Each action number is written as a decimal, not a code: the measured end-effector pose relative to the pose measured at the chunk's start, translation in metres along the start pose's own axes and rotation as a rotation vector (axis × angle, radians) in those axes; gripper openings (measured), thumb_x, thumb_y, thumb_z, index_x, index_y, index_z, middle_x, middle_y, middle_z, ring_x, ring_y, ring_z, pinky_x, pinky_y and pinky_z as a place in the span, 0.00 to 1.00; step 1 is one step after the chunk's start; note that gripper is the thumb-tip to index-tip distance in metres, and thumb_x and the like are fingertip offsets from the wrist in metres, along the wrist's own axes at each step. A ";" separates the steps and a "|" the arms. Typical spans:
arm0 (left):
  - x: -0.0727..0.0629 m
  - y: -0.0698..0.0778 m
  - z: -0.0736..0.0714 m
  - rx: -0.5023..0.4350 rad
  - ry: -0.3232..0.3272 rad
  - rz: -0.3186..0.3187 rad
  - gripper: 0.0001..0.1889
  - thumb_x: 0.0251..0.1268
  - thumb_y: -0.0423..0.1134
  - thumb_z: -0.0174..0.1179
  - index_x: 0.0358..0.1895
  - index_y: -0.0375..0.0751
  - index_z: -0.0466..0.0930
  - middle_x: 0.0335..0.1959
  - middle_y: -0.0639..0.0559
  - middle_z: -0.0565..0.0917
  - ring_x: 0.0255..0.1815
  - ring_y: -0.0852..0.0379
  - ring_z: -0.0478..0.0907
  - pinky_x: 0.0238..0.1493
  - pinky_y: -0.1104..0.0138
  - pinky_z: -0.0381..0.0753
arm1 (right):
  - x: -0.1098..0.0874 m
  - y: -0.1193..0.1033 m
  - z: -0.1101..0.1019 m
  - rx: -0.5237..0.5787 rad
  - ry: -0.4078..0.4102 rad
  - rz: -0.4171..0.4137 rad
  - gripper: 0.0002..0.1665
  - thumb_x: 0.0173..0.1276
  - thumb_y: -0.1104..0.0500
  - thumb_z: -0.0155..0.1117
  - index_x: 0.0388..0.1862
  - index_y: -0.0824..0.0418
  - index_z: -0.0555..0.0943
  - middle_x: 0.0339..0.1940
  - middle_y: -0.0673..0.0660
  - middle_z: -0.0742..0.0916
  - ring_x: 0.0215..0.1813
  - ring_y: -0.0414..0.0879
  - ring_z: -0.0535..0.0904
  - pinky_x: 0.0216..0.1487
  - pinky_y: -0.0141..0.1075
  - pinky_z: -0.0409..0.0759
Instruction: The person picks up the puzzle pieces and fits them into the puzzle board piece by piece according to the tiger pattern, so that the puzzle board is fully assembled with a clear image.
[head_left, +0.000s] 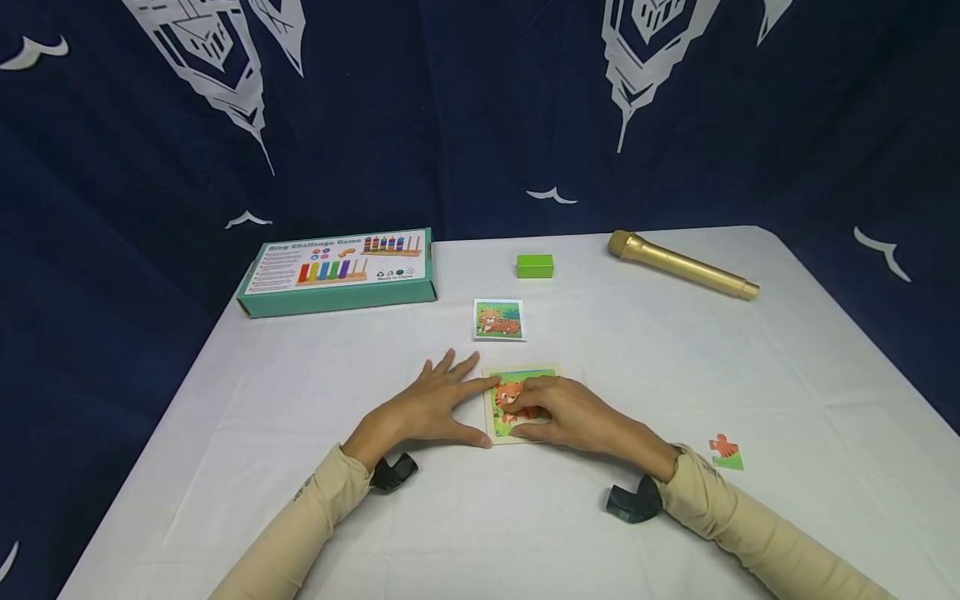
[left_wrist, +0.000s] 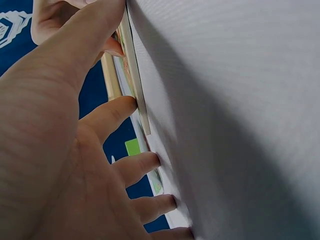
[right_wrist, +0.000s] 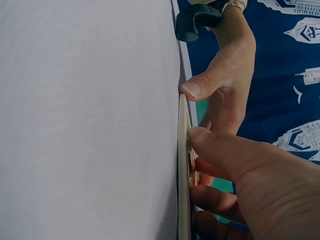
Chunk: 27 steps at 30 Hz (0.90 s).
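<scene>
A small jigsaw board (head_left: 502, 433) with a tiger picture lies flat on the white table before me. My left hand (head_left: 435, 404) is spread beside it, thumb at the near left corner and index finger at the left edge. In the left wrist view the board's edge (left_wrist: 141, 102) meets the index fingertip. My right hand (head_left: 573, 417) covers the board's right part, its thumb and bent fingers pinching a puzzle piece (right_wrist: 191, 162) low at the board's face. Much of the picture is hidden under this hand. One loose puzzle piece (head_left: 726, 452), orange and green, lies near the right forearm.
Behind the board lies a tiger picture card (head_left: 498, 320). Farther back are a green block (head_left: 535, 267), a gold microphone (head_left: 682, 265) at the right and a Ring Challenge Game box (head_left: 337, 273) at the left. A dark blue curtain (head_left: 480, 125) hangs behind the table.
</scene>
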<state>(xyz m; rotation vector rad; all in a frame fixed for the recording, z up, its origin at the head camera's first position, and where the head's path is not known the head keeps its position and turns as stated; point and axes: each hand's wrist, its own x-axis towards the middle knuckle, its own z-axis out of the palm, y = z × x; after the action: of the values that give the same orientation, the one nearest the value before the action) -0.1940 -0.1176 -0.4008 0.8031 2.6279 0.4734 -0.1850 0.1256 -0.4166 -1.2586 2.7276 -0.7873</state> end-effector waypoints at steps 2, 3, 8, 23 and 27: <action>0.000 0.000 0.000 -0.002 -0.005 -0.007 0.47 0.48 0.68 0.65 0.73 0.66 0.58 0.79 0.49 0.44 0.78 0.42 0.31 0.74 0.44 0.33 | 0.000 0.001 0.000 0.004 -0.007 -0.004 0.17 0.62 0.49 0.69 0.48 0.53 0.86 0.36 0.42 0.81 0.35 0.35 0.72 0.37 0.29 0.72; 0.000 -0.001 0.000 -0.003 -0.006 -0.009 0.47 0.48 0.68 0.65 0.73 0.65 0.58 0.79 0.49 0.44 0.78 0.42 0.31 0.74 0.44 0.33 | 0.000 0.001 0.000 0.005 -0.012 -0.005 0.17 0.62 0.48 0.69 0.48 0.53 0.86 0.36 0.42 0.81 0.35 0.35 0.72 0.37 0.29 0.72; 0.000 -0.001 0.000 0.001 -0.006 -0.006 0.47 0.48 0.68 0.65 0.73 0.65 0.58 0.79 0.49 0.45 0.78 0.42 0.31 0.73 0.44 0.33 | 0.001 0.001 -0.003 0.026 -0.043 -0.006 0.19 0.63 0.50 0.69 0.51 0.54 0.86 0.35 0.42 0.81 0.34 0.36 0.72 0.37 0.30 0.72; -0.001 -0.002 0.000 0.009 -0.005 0.010 0.44 0.49 0.68 0.64 0.73 0.67 0.59 0.78 0.48 0.44 0.77 0.41 0.30 0.73 0.43 0.34 | 0.001 -0.001 0.001 -0.002 -0.026 0.035 0.19 0.63 0.52 0.69 0.52 0.54 0.84 0.50 0.47 0.85 0.52 0.40 0.77 0.53 0.40 0.77; 0.000 -0.002 0.001 0.006 -0.005 0.007 0.44 0.49 0.68 0.64 0.72 0.67 0.59 0.79 0.49 0.43 0.78 0.42 0.30 0.73 0.44 0.33 | 0.001 0.000 0.001 0.028 -0.025 0.044 0.19 0.62 0.53 0.69 0.52 0.53 0.84 0.49 0.45 0.85 0.47 0.37 0.76 0.50 0.37 0.77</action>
<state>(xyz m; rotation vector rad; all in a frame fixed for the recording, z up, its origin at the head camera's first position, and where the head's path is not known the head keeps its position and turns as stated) -0.1941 -0.1190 -0.4024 0.8144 2.6238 0.4655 -0.1857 0.1247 -0.4171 -1.1900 2.7047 -0.7970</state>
